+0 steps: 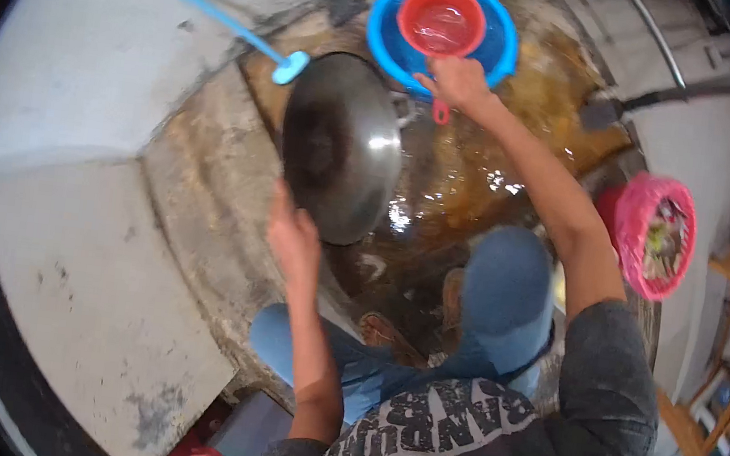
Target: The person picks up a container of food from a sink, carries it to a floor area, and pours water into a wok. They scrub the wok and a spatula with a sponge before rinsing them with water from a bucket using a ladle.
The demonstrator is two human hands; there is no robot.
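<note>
Wet concrete wash floor (209,174), brown standing water. Left hand (292,233) grips lower rim of large round dark steel wok (338,144), tilted on edge. Judged heavy, rigid, slick when wet; rim is best hold. Right hand (458,81) closed on handle of small red plastic dipper (441,19), light, sitting in blue plastic basin (502,50). Blue long-handled brush (235,28) lies beside wok.

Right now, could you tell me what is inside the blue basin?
A red scoop sits inside the blue basin, and the right hand is at its handle. The scoop covers most of the basin's bottom, so that part cannot be seen.
</note>
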